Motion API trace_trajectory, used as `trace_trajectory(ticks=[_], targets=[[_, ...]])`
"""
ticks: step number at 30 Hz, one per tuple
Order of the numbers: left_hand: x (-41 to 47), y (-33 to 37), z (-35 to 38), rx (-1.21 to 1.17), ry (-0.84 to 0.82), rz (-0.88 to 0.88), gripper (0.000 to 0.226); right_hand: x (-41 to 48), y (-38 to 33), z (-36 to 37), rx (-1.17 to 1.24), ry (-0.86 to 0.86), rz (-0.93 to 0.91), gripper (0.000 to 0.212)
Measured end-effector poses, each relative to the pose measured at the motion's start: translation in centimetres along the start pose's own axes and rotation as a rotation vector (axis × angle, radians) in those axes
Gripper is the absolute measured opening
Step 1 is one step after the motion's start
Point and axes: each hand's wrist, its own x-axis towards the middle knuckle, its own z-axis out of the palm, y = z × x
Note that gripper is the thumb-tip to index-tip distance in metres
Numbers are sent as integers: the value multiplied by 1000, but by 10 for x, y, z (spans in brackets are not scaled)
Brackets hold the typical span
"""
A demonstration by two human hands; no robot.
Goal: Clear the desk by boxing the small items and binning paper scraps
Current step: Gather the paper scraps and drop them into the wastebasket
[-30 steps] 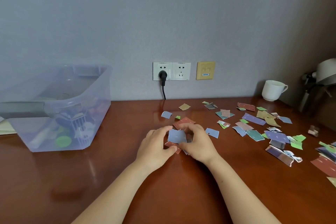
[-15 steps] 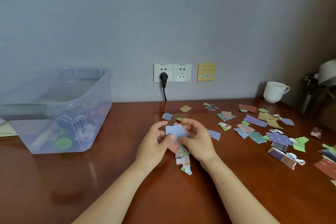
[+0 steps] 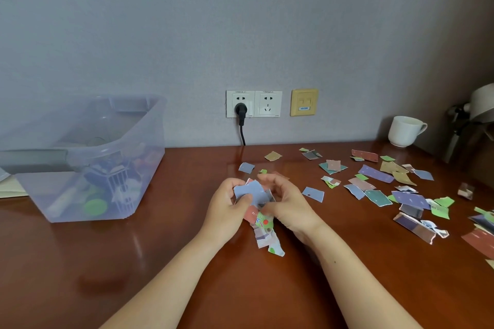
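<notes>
- My grip is two-handed. My left hand (image 3: 227, 207) and right hand (image 3: 290, 203) both curl round one bundle of scraps (image 3: 252, 192), thumbs pinching it from above, over the middle of the worktop (image 3: 160, 262).
- The bundle's long axis runs far to near. A blue piece sits on top between my thumbs, and a ragged tail hangs from under my palms toward me. I cannot tell whether its tip touches the worktop.
- The loose scraps (image 3: 375, 173) lie to the right of my grip and a little farther off, lying flat and fanned out toward the right edge.
- Nearest is a blue scrap (image 3: 313, 193) just beside my right hand, its long side running left to right. I judge the right hand should reach for it while the left keeps the bundle.
- A few small pieces lie just beyond my fingertips on the far side.
- The clear box (image 3: 149, 141) stands well apart to the left with small items inside, so that half looks done.
- No bin is in view, so I cannot say which way the bundle must travel.
</notes>
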Motion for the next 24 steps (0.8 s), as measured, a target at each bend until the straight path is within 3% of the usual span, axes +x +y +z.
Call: trace_trajectory(ticks=[7,13,17,20,22,24], targets=[[0,-1,-1,18,18,-25,19,-2,-3,1,-180,-40,10,72],[0,8,-1,-89,119,-124,25,0,-6,-3,-204,154,24,58],[-2,19,-3,-224,178,-235,24,-5,-16,0,139,215,95,50],[2,27,-3,-497,184,-447,26,-8,-24,-1,300,217,219,42],[4,31,-5,-714,150,-579,23,-11,-30,-5,179,151,273,30],[3,33,-7,-810,61,-659,18,-16,-37,-8,-98,39,270,16]])
